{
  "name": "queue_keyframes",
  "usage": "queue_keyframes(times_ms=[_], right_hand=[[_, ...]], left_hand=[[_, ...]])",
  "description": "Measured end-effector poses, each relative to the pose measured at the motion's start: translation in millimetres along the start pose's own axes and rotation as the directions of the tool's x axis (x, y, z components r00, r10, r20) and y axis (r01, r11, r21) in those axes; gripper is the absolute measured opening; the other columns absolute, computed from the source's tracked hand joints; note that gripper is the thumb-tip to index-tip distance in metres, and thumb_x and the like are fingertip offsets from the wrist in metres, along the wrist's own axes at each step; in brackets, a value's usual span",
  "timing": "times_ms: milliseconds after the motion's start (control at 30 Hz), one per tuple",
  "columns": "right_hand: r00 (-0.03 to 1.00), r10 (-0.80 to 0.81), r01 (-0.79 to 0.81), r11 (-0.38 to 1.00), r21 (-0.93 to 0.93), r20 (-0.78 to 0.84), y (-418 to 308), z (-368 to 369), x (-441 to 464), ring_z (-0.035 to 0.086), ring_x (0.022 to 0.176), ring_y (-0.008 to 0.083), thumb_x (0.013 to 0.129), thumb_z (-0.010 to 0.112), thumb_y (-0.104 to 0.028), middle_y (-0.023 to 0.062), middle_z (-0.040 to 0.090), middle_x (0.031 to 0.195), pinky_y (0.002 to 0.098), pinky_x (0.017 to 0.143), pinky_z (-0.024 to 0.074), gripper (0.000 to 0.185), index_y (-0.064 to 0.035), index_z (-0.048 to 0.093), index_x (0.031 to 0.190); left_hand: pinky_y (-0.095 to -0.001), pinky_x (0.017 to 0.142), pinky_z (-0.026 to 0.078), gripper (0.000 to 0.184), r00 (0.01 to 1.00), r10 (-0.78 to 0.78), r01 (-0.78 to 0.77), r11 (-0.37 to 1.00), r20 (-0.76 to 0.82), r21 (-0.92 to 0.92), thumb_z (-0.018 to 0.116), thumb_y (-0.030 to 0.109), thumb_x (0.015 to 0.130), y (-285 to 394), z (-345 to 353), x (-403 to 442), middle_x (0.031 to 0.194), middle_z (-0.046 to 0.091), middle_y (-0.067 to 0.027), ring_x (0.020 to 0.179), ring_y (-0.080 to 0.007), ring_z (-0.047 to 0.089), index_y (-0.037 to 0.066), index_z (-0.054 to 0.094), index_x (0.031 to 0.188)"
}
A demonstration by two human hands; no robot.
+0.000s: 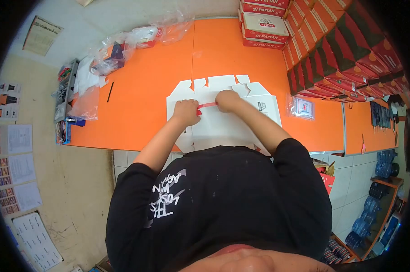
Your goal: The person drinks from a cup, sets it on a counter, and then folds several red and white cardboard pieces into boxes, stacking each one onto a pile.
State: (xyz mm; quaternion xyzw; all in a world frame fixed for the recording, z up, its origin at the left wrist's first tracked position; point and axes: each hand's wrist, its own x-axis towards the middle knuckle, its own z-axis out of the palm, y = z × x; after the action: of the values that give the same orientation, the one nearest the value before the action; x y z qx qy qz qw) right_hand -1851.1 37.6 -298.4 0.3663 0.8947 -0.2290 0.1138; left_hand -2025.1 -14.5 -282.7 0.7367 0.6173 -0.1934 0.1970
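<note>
A flat, unfolded white cardboard box (pixel 218 124) with cut flaps along its far edge lies on the orange table in front of me. My left hand (pixel 186 112) is over its left part, fingers curled, with bits of red at the fingertips. My right hand (pixel 227 100) is closed near the middle of the far half. A narrow red strip (pixel 208 105) runs between the two hands; whether it is a separate piece or a folded edge of the cardboard, I cannot tell. Small dark print shows near the box's right side.
Stacked red-and-white boxes (pixel 265 28) and a large pile of red cartons (pixel 336 63) fill the far right. A clear plastic packet (pixel 303 109) lies right of the cardboard. Plastic bags (pixel 110 56) and a black pen (pixel 110 92) are left. Scissors (pixel 363 144) lie far right.
</note>
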Motion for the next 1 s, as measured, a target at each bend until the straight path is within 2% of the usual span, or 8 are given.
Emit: queue_keyframes(times_ms=[100, 233, 333, 467, 567, 633, 967, 1000], right_hand=[[0.824, -0.153, 0.183, 0.983, 0.001, -0.546, 75.4, 38.0, 18.9, 0.055, 0.100, 0.0296, 0.066, 0.054, 0.000, 0.0144, 0.059, 0.105, 0.0416, 0.088, 0.0417, 0.063, -0.0072, 0.045, 0.128], [0.943, 0.327, -0.301, 0.916, 0.266, -0.061, 17.8, -63.9, -57.0, 0.050, 0.107, 0.0291, 0.064, 0.056, 0.004, 0.0143, 0.055, 0.113, 0.0416, 0.093, 0.0376, 0.070, -0.0085, 0.040, 0.131], [0.845, 0.284, -0.201, 0.954, 0.223, -0.453, 57.2, -16.5, -25.1, 0.050, 0.105, 0.0298, 0.064, 0.061, 0.002, 0.0109, 0.056, 0.106, 0.0428, 0.096, 0.0340, 0.072, -0.0072, 0.038, 0.131], [0.857, 0.359, -0.236, 0.911, 0.339, -0.369, 58.9, -33.0, -28.4, 0.052, 0.102, 0.0298, 0.063, 0.066, -0.002, 0.0093, 0.058, 0.100, 0.0425, 0.094, 0.0350, 0.064, -0.0071, 0.046, 0.123], [0.918, 0.363, -0.386, 0.909, -0.158, -0.159, 63.4, -35.7, -23.3, 0.052, 0.104, 0.0281, 0.065, 0.065, -0.006, 0.0101, 0.058, 0.104, 0.0421, 0.089, 0.0372, 0.046, -0.0061, 0.054, 0.110], [0.850, 0.279, -0.390, 0.904, -0.176, -0.446, 83.3, -0.6, -11.5, 0.056, 0.097, 0.0249, 0.069, 0.062, -0.007, 0.0105, 0.061, 0.096, 0.0404, 0.082, 0.0399, 0.027, -0.0065, 0.059, 0.095], [0.895, 0.317, -0.386, 0.903, -0.189, -0.315, 91.2, 36.8, -33.3, 0.060, 0.077, 0.0223, 0.072, 0.056, -0.009, 0.0099, 0.062, 0.076, 0.0378, 0.069, 0.0420, 0.009, -0.0044, 0.060, 0.079], [0.783, 0.224, -0.323, 0.944, -0.072, -0.580, 91.2, 58.6, -31.5, 0.059, 0.075, 0.0233, 0.070, 0.056, -0.009, 0.0097, 0.061, 0.075, 0.0379, 0.068, 0.0424, 0.011, -0.0034, 0.059, 0.079]], left_hand=[[-0.0463, 0.095, 0.034, 0.061, 0.837, 0.061, -0.057, 0.998, -0.544, 0.024, 0.066, 0.022, 0.067, -10.5, 38.9, -19.1, 0.127, 0.046, -0.0161, 0.120, -0.0337, 0.040, 0.005, 0.046, 0.122], [-0.0473, 0.104, 0.024, 0.079, 0.899, 0.319, -0.378, 0.911, -0.301, -0.163, 0.071, 0.028, 0.064, -8.2, 56.0, -57.4, 0.138, 0.034, -0.0117, 0.129, -0.0322, 0.029, 0.011, 0.035, 0.132], [-0.0497, 0.103, 0.026, 0.072, 0.869, 0.485, -0.492, 0.868, -0.097, -0.069, 0.070, 0.023, 0.065, 3.0, 63.3, -67.7, 0.135, 0.039, -0.0120, 0.126, -0.0332, 0.033, 0.012, 0.039, 0.129], [-0.0494, 0.103, 0.026, 0.063, 0.913, 0.405, -0.406, 0.914, -0.052, -0.017, 0.070, 0.020, 0.064, 10.0, 66.9, -72.7, 0.134, 0.040, -0.0076, 0.125, -0.0283, 0.035, 0.014, 0.046, 0.122], [-0.0494, 0.103, 0.027, 0.059, 0.914, 0.399, -0.397, 0.917, -0.075, 0.032, 0.070, 0.019, 0.063, 8.9, 67.3, -71.6, 0.135, 0.040, -0.0065, 0.124, -0.0268, 0.036, 0.012, 0.049, 0.119], [-0.0496, 0.101, 0.029, 0.054, 0.908, 0.409, -0.411, 0.911, -0.090, -0.006, 0.068, 0.017, 0.065, 8.5, 69.9, -72.8, 0.135, 0.040, -0.0069, 0.123, -0.0273, 0.037, 0.010, 0.050, 0.116], [-0.0440, 0.097, 0.036, 0.040, 0.911, 0.410, -0.413, 0.904, -0.050, -0.108, 0.059, 0.020, 0.075, 5.0, 80.2, -57.0, 0.130, 0.045, -0.0098, 0.117, -0.0333, 0.045, 0.008, 0.052, 0.113], [-0.0426, 0.097, 0.036, 0.036, 0.909, 0.415, -0.417, 0.904, -0.036, -0.098, 0.055, 0.018, 0.078, 3.7, 82.4, -55.5, 0.130, 0.046, -0.0101, 0.117, -0.0335, 0.045, 0.008, 0.053, 0.112]])
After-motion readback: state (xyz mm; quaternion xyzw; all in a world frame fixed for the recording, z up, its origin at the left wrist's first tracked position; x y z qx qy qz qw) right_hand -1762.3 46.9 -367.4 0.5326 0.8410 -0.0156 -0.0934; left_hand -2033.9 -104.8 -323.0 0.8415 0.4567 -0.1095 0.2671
